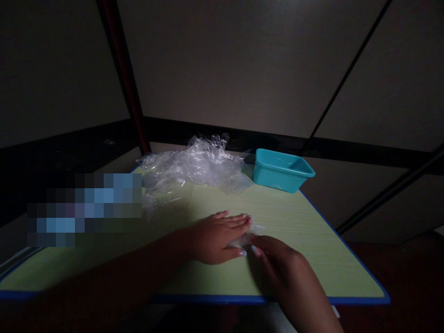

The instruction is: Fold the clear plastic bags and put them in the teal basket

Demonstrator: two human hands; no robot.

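Both our hands meet low in the frame's centre: left hand (pixel 222 236) pressed flat, right hand (pixel 277 261) fingertips pinching a small clear plastic piece (pixel 250 233) between them on the counter (pixel 312 236), its length running toward upper right.

A pale green table (pixel 312 231) with blue edging stands before dim grey wall panels (pixel 243 60) (dark seams between them).

My left hand (pixel 222 236) lies flat, palm down, fingers together and stretched toward the right. My right hand (pixel 280 263) comes in from lower right, fingertips meeting the left thumb, both forearms angled inward.
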